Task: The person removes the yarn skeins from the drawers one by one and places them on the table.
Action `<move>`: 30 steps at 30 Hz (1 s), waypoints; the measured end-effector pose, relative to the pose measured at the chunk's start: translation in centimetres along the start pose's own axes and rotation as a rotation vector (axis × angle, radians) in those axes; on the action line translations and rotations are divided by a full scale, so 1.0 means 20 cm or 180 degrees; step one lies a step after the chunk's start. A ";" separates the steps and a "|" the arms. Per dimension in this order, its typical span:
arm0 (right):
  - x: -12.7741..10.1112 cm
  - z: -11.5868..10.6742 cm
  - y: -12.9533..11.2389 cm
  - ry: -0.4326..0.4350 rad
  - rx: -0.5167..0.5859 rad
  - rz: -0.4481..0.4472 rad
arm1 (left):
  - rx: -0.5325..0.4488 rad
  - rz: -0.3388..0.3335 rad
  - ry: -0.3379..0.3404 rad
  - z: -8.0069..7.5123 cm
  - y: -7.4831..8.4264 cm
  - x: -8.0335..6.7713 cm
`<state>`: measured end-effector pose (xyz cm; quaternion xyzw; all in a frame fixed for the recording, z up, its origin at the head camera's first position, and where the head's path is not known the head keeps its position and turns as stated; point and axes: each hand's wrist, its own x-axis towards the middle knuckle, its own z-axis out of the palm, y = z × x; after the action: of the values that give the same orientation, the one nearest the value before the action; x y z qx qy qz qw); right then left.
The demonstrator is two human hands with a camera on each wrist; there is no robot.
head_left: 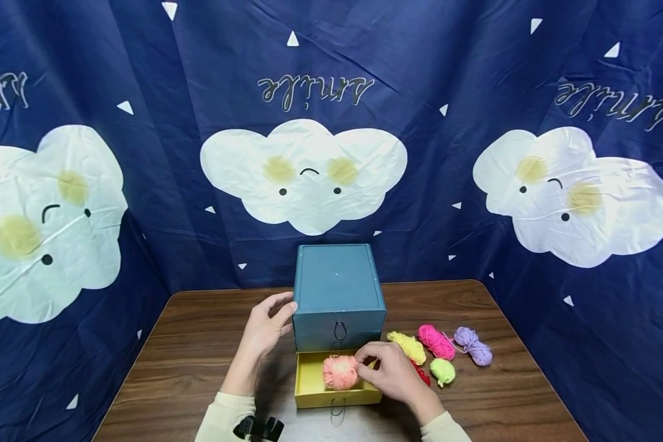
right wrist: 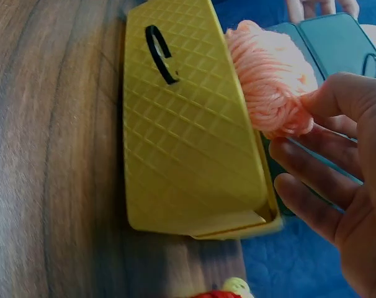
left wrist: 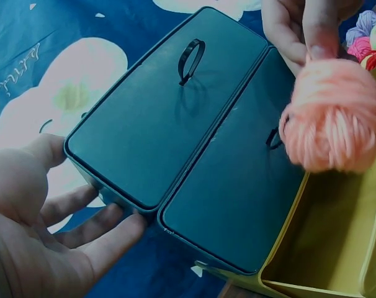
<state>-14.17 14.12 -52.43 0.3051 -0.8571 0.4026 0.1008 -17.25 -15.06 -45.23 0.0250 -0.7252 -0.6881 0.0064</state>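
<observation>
A teal drawer box (head_left: 337, 288) stands mid-table, its yellow bottom drawer (head_left: 309, 387) pulled out toward me. My left hand (head_left: 276, 316) lies flat against the box's left side with straight fingers; in the left wrist view this left hand (left wrist: 82, 236) shows an open palm beside the teal box (left wrist: 175, 124). My right hand (head_left: 370, 356) pinches a peach yarn ball (head_left: 341, 372) over the drawer. In the right wrist view the thumb of my right hand (right wrist: 327, 108) grips the yarn ball (right wrist: 268, 81) above the yellow drawer (right wrist: 182, 136).
Several small yarn bundles lie right of the drawer: yellow (head_left: 409, 347), hot pink (head_left: 436, 342), purple (head_left: 473, 345), lime green (head_left: 443, 371) and red (head_left: 422, 373). A dark blue cloud-print cloth (head_left: 309, 166) hangs behind and around the wooden table (head_left: 199, 344).
</observation>
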 end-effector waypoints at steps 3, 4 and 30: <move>-0.01 -0.04 0.00 0.0023 0.0074 0.0072 | 0.0017 -0.0004 0.0004 0.00 0.00 0.00; -0.02 -0.05 0.01 0.0034 0.0090 0.0089 | 0.0017 -0.0006 0.0003 0.00 0.00 0.00; -0.18 -0.35 0.12 0.0860 -0.0547 0.0073 | 0.0029 0.0027 -0.0023 0.00 -0.02 0.01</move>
<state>-13.29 22.22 -50.87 0.2286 -0.8704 0.3663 0.2363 -17.50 -15.10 -45.57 0.0195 -0.7284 -0.6849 0.0066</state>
